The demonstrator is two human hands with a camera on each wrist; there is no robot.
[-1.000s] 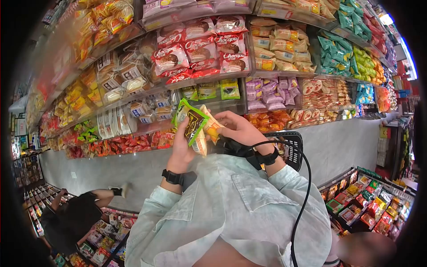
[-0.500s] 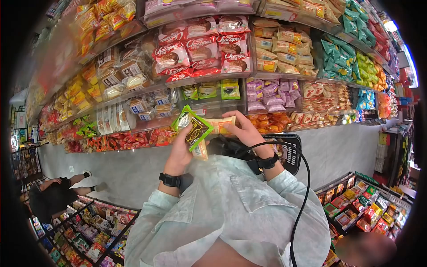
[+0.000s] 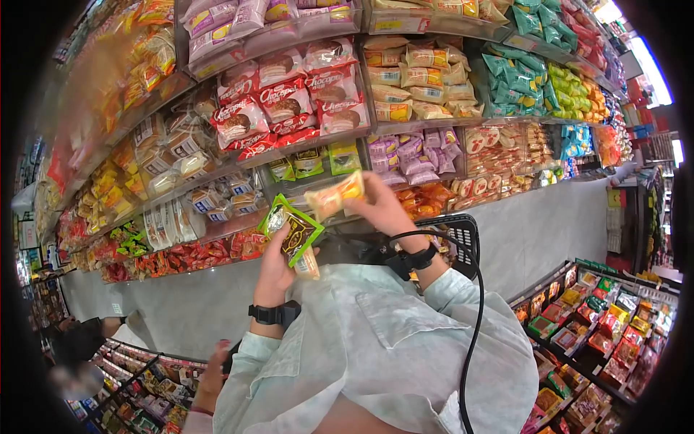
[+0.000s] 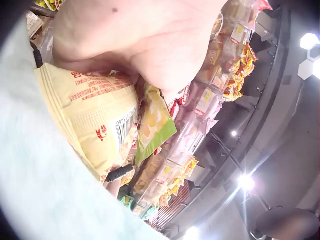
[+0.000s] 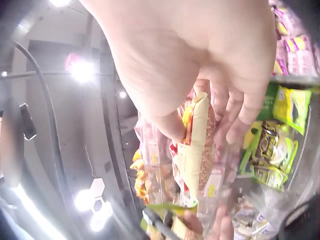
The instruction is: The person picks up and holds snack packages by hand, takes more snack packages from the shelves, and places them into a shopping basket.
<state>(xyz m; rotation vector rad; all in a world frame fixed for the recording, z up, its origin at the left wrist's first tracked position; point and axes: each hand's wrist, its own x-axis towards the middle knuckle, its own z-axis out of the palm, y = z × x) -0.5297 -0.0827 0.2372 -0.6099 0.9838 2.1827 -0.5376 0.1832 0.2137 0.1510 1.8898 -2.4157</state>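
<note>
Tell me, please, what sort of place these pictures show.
Probably a supermarket or snack shop: red plastic snack packets and teal plastic packets sit grouped by kind on tiered shelves with clear plastic fronts, and a black plastic shopping basket is in view.

The green-edged packet (image 3: 295, 237) and cream packet (image 3: 334, 197) are glossy, crinkled plastic film; the shirt (image 3: 347, 354), matt, creased cloth; the basket (image 3: 468, 233), plastic; the floor (image 3: 528, 220), smooth.
</note>
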